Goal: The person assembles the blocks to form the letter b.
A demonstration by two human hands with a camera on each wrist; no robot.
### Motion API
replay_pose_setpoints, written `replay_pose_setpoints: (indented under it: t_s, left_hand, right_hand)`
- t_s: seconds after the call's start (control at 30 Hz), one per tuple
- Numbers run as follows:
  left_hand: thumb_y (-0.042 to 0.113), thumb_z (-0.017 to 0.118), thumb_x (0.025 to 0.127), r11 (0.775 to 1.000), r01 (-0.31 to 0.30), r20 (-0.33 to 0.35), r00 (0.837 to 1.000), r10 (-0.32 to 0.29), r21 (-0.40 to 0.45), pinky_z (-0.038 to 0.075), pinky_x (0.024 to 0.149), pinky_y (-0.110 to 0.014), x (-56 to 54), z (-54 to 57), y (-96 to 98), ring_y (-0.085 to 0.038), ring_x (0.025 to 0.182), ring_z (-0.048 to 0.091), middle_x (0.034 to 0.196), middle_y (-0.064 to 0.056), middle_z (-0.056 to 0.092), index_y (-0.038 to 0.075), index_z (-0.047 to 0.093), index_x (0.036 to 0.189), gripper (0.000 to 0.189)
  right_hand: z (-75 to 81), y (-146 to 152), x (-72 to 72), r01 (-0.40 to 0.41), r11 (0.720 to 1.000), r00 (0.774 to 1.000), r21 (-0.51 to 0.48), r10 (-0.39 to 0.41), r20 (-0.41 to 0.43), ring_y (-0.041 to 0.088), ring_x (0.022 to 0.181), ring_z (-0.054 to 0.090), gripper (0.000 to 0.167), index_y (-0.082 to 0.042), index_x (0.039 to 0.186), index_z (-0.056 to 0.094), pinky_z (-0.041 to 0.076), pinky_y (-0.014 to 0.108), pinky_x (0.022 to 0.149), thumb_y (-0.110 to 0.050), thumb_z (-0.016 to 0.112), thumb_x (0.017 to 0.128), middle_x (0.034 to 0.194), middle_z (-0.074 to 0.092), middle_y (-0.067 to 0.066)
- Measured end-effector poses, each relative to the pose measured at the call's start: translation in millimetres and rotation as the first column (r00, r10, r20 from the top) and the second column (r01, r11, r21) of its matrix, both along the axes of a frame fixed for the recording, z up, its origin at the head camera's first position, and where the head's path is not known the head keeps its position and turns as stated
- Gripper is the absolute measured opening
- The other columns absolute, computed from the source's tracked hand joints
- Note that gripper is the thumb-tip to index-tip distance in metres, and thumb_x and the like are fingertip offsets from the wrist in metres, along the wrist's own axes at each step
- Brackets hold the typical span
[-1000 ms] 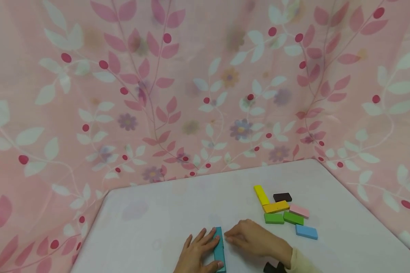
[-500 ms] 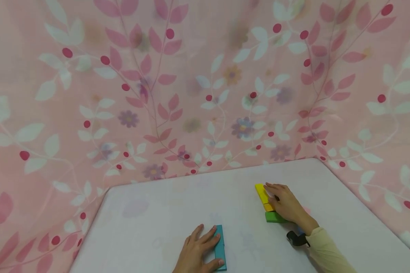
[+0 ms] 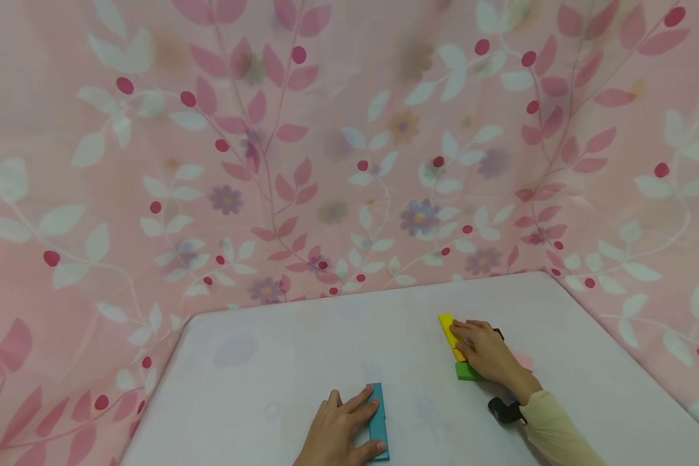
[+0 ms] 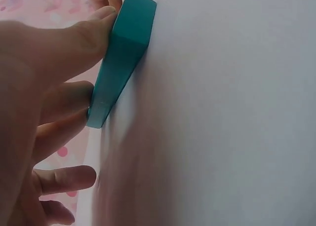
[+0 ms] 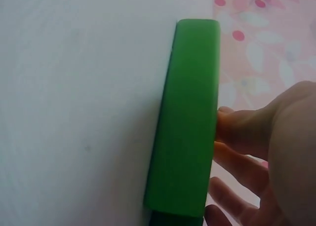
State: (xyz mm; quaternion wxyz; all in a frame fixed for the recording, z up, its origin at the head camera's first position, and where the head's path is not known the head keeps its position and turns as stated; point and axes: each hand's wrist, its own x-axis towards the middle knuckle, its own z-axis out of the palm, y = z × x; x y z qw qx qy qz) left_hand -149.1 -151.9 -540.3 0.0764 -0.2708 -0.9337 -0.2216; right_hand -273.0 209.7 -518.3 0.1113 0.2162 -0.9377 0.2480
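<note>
My left hand (image 3: 340,427) lies over two teal blocks (image 3: 378,427) set end to end, its thumb and fingertips touching their top. In the left wrist view the thumb rests along the near teal block (image 4: 131,38). Further right, my right hand (image 3: 486,349) reaches over a cluster of coloured blocks. Its fingertips touch the side of a yellow block (image 3: 447,323), with the thumb close by an orange block (image 3: 461,357). A green block (image 3: 468,371) shows below the hand and fills the middle of the right wrist view; most other blocks are hidden beneath the palm.
Part of a pink block (image 3: 524,360) and a black block (image 3: 499,333) peek out around the right hand. A black wrist camera (image 3: 503,410) sits under the right wrist. The white table (image 3: 279,362) meets a pink floral curtain (image 3: 326,162) behind.
From beside the teal blocks, my right hand has moved right and away to the coloured blocks, where it has stayed over the last half second. The left hand has kept to the teal blocks.
</note>
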Motion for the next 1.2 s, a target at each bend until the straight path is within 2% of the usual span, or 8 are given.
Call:
replay_pose_setpoints:
  t_s: [0.13, 0.23, 0.27, 0.33, 0.5, 0.87, 1.07, 1.2]
  left_hand:
    - [0.070, 0.068, 0.091, 1.000, 0.002, -0.030, 1.000, -0.003, -0.024, 0.026, 0.066, -0.016, -0.2, 2.9, 1.6, -0.001, 0.074, 0.028, 0.155, 0.002, 0.060, 0.021, 0.068, 0.143, 0.071]
    - [0.066, 0.072, 0.090, 1.000, 0.000, -0.003, 1.000, 0.000, -0.018, 0.043, 0.071, -0.015, 0.4, 4.9, 3.2, -0.001, 0.086, 0.062, 0.154, 0.000, 0.061, 0.019, 0.068, 0.144, 0.072]
    - [0.066, 0.072, 0.090, 1.000, -0.004, 0.014, 1.000, 0.004, -0.013, 0.049, 0.072, -0.018, 0.8, 5.4, 3.8, -0.007, 0.095, 0.071, 0.154, -0.001, 0.061, 0.018, 0.068, 0.144, 0.072]
    - [0.065, 0.073, 0.089, 1.000, -0.015, 0.046, 0.999, 0.015, -0.001, 0.057, 0.071, -0.024, 1.8, 5.8, 4.5, -0.020, 0.108, 0.077, 0.154, -0.002, 0.060, 0.017, 0.068, 0.144, 0.073]
    - [0.066, 0.072, 0.090, 1.000, -0.025, 0.074, 0.997, 0.024, 0.018, 0.060, 0.069, -0.029, 3.7, 4.1, 4.6, -0.030, 0.114, 0.076, 0.154, -0.003, 0.060, 0.016, 0.067, 0.144, 0.074]
    - [0.063, 0.078, 0.087, 0.998, -0.044, 0.108, 0.993, 0.038, 0.052, 0.064, 0.081, -0.038, -0.3, 3.6, 5.4, -0.028, 0.122, 0.073, 0.156, 0.002, 0.057, 0.018, 0.066, 0.145, 0.074]
    - [0.061, 0.080, 0.086, 0.996, -0.049, 0.123, 0.992, 0.040, 0.070, 0.063, 0.079, -0.035, 0.9, 3.6, 5.2, -0.028, 0.123, 0.073, 0.156, 0.002, 0.057, 0.018, 0.066, 0.145, 0.074]
    - [0.061, 0.080, 0.086, 0.996, -0.059, 0.134, 0.990, 0.049, 0.068, 0.063, 0.080, -0.037, 2.1, 4.2, 5.1, -0.029, 0.123, 0.072, 0.157, 0.004, 0.057, 0.020, 0.066, 0.146, 0.074]
  right_hand:
    - [-0.9, -1, 0.2, 0.010, 1.000, 1.000, 0.018, -0.010, -0.008, 0.051, 0.134, 0.055, 0.038, 0.003, 0.135, 0.070, 0.043, 0.073, 0.107, -0.006, 0.071, 0.098, 0.146, 0.064, 0.022]
    - [-1.4, -2, 0.3, 0.012, 1.000, 1.000, 0.028, -0.012, -0.004, 0.051, 0.133, 0.056, 0.038, 0.003, 0.136, 0.069, 0.043, 0.073, 0.106, -0.007, 0.070, 0.099, 0.147, 0.064, 0.022]
    - [-1.4, -2, 0.5, 0.012, 0.999, 1.000, 0.033, -0.012, -0.001, 0.051, 0.134, 0.056, 0.038, 0.003, 0.136, 0.069, 0.044, 0.072, 0.106, -0.007, 0.070, 0.099, 0.147, 0.064, 0.022]
    - [-1.4, -2, 1.0, 0.011, 0.999, 1.000, 0.042, -0.011, 0.006, 0.050, 0.134, 0.057, 0.038, 0.004, 0.136, 0.069, 0.044, 0.072, 0.106, -0.007, 0.070, 0.100, 0.147, 0.064, 0.022]
    - [0.3, -4, 3.2, 0.016, 0.998, 1.000, 0.054, -0.017, 0.018, 0.050, 0.133, 0.057, 0.038, 0.003, 0.136, 0.069, 0.044, 0.072, 0.106, -0.007, 0.071, 0.099, 0.147, 0.064, 0.022]
    - [9.8, -11, -2.3, 0.047, 0.992, 0.999, 0.113, -0.049, 0.014, 0.048, 0.123, 0.063, 0.032, 0.004, 0.130, 0.073, 0.051, 0.067, 0.102, -0.007, 0.070, 0.100, 0.137, 0.071, 0.022]
    - [13.7, -12, -11.8, 0.060, 0.988, 0.998, 0.146, -0.062, 0.008, 0.037, 0.103, 0.064, 0.027, 0.001, 0.121, 0.079, 0.061, 0.057, 0.087, -0.012, 0.077, 0.096, 0.115, 0.079, 0.019]
    - [15.2, -15, -17.3, 0.060, 0.988, 0.997, 0.141, -0.067, 0.045, 0.028, 0.091, 0.059, 0.025, -0.003, 0.116, 0.082, 0.060, 0.045, 0.075, -0.016, 0.080, 0.094, 0.112, 0.081, 0.017]
